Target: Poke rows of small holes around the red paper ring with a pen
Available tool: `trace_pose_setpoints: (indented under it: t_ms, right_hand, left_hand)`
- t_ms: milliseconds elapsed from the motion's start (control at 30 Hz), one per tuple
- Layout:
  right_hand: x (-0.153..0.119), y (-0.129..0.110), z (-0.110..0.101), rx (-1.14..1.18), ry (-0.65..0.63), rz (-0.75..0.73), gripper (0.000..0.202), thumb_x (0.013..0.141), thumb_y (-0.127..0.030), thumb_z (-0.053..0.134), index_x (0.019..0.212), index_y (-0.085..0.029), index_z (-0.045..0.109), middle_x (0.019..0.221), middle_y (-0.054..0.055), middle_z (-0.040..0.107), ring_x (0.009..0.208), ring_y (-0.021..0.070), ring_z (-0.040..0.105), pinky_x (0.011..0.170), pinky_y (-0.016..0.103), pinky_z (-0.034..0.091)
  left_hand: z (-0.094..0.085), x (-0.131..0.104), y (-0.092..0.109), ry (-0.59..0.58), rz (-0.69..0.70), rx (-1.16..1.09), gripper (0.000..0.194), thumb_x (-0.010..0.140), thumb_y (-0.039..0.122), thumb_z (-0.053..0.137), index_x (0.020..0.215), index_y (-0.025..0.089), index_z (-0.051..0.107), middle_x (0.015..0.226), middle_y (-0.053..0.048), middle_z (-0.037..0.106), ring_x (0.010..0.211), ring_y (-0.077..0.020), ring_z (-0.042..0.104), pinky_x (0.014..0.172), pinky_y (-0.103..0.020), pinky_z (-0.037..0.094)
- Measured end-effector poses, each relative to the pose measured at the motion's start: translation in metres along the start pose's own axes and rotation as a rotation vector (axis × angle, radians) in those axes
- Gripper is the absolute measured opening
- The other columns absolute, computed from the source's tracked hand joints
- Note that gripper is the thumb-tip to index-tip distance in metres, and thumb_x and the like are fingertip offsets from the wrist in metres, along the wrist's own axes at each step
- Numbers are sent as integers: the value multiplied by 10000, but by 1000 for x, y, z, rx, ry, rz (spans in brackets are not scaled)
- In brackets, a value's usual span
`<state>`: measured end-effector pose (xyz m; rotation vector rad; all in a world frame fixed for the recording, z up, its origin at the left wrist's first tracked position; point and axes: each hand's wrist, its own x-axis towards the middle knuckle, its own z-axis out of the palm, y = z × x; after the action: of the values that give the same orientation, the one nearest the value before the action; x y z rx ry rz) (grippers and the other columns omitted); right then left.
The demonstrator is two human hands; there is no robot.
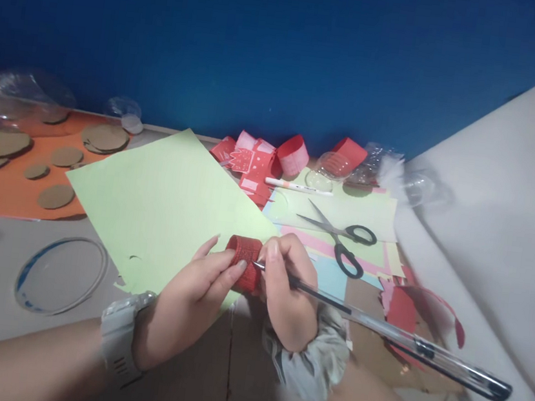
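Observation:
Between my hands is a red paper ring (245, 246) with dark pen marks on its surface. My left hand (191, 305) grips the ring from the left, thumb and fingers closed on its wall. In my right hand (286, 287) is a clear pen with a black cap (379, 325), held in a writing grip. The pen's tip touches the front of the ring, and its long body slants down to the right. Part of the ring is hidden behind my fingers. Under and behind the ring lies a light green sheet of paper (165, 194).
Black-handled scissors (337, 230) lie opened on coloured papers at right. Red paper rings (293, 155), a white marker (298, 187) and clear plastic pieces sit along the blue wall. Cardboard discs (56, 196) rest on orange paper at left, near a hoop-shaped ring (18, 280).

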<state>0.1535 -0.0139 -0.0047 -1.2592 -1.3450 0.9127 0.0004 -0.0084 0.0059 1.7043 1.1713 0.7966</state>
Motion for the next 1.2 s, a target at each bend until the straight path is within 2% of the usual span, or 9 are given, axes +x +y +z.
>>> trace_pose_setpoints:
  t_ms: [167, 333, 500, 600, 733, 933, 1100, 1200]
  right_hand:
    - [2, 0, -2, 4, -67, -41, 314, 1045, -299, 496, 742, -225, 458, 648, -58, 434, 575, 114, 421, 588, 274, 374]
    - [1, -1, -1, 21, -12, -12, 306, 1054, -316, 471, 761, -228, 464, 668, -47, 458, 618, 128, 463, 611, 277, 396]
    - [2, -3, -2, -27, -63, -64, 306, 1033, -282, 488, 735, -225, 452, 655, -51, 439, 573, 119, 411, 571, 272, 370]
    - [2, -3, -2, -18, -51, -54, 291, 1026, -273, 494, 741, -227, 460, 653, -48, 457, 569, 123, 427, 568, 275, 377]
    - [0, -1, -2, -23, -12, -15, 273, 1029, -310, 498, 768, -232, 471, 655, -45, 469, 572, 131, 445, 561, 280, 380]
    - [1, -1, -3, -45, -70, -53, 309, 1028, -304, 505, 734, -228, 451, 641, -51, 435, 564, 122, 414, 558, 279, 354]
    - [-1, 0, 0, -17, 7, -17, 294, 1034, -351, 507, 767, -236, 461, 646, -51, 444, 557, 127, 429, 554, 282, 371]
    - [-2, 1, 1, 12, 2, -1, 325, 1033, -397, 505, 757, -236, 452, 658, -43, 446, 554, 127, 422, 538, 284, 362]
  left_hand:
    - [0, 0, -2, -21, -28, -5, 316, 996, 288, 398, 747, 263, 591, 754, 39, 727, 797, -173, 728, 1264, -400, 301]
    - [-1, 1, 0, -56, -43, -4, 278, 983, 267, 388, 801, 264, 598, 818, 53, 759, 836, -163, 736, 1282, -377, 256]
    - [-1, 1, 1, -37, -53, 1, 284, 989, 293, 391, 795, 264, 596, 773, 41, 747, 870, -181, 735, 1271, -384, 286]
    - [-2, 0, 1, -42, -48, -9, 280, 988, 291, 401, 809, 265, 614, 785, 33, 751, 904, -194, 742, 1272, -414, 289]
    - [-2, 1, 2, -32, -29, -18, 295, 986, 280, 404, 773, 268, 607, 770, 24, 753, 921, -201, 739, 1265, -428, 313]
    - [-2, 1, 0, -44, -35, -14, 288, 989, 275, 401, 767, 258, 584, 761, 27, 730, 891, -190, 741, 1274, -427, 294]
    - [-2, 0, 0, -46, -28, -20, 289, 1005, 268, 394, 793, 255, 589, 799, 16, 739, 920, -190, 743, 1285, -432, 269]
    - [-2, 0, -1, -45, -25, -17, 303, 1012, 275, 395, 794, 259, 604, 792, 10, 750, 934, -197, 742, 1283, -455, 279]
